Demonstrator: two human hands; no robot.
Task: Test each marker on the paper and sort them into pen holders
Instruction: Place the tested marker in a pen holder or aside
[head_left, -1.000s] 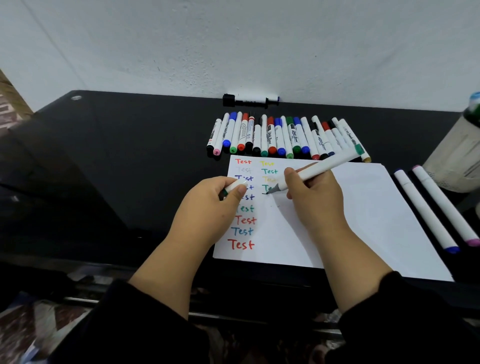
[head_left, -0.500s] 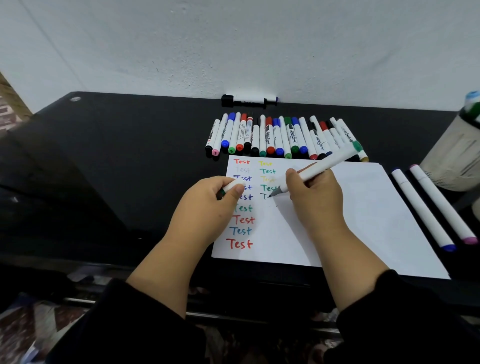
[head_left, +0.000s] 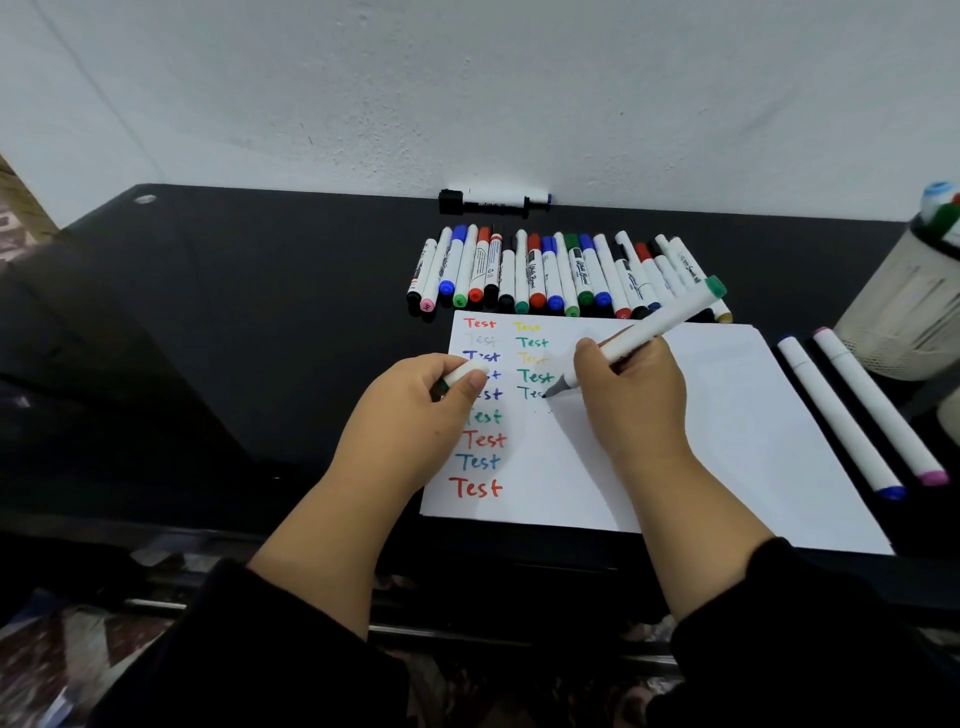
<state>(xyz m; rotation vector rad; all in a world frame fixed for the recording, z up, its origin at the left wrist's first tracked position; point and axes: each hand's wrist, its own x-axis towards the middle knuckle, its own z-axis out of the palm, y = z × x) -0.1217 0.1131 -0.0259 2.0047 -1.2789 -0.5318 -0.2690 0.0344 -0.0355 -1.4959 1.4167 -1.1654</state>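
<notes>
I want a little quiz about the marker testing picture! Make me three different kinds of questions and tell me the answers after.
1. True or false: the right hand holds a marker with its tip on the paper.
2. What does the left hand pinch? A) an eraser B) a marker cap C) a ruler
3. Fill in: two capped markers lie right of the paper, one with a blue end and one with a ____ end.

Key: 1 true; 2 B; 3 pink
</notes>
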